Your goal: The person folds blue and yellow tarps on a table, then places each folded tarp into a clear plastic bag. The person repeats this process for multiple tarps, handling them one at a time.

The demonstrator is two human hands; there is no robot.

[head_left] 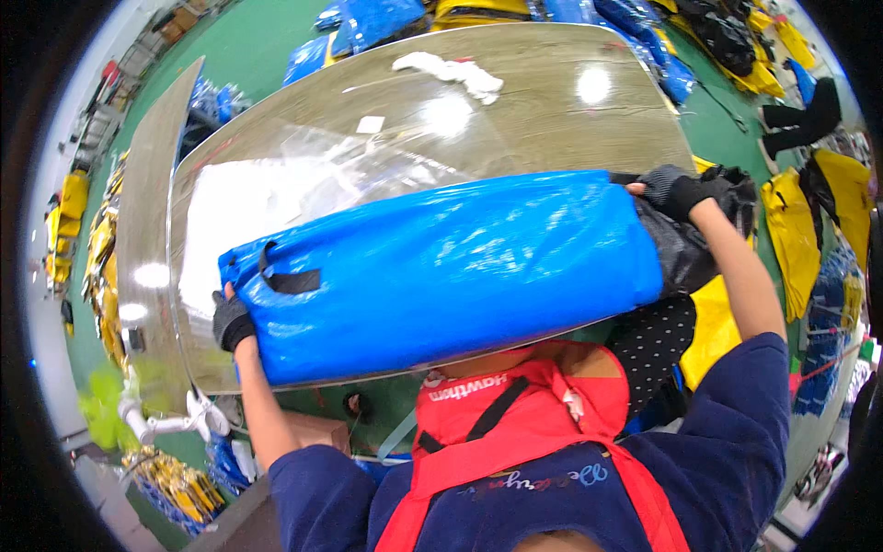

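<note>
A long, glossy blue bag (441, 276) lies flat across the near side of the table. It has a short black strap (292, 281) near its left end, and dark crumpled fabric (676, 244) comes out at its right end. My left hand (233, 319), in a grey and black glove with bare fingertips, is closed on the bag's left edge. At the upper right corner, my right hand (671, 191), gloved the same way, grips the dark fabric where it meets the blue. The fingers' undersides are hidden in both hands.
Clear plastic sheeting (368, 161) and a white crumpled cloth (451, 74) lie on the brown table (543, 110). Blue packages (377, 23) are heaped beyond it. Yellow bags (793, 225) stand at right; a small green fan (110, 405) is at lower left.
</note>
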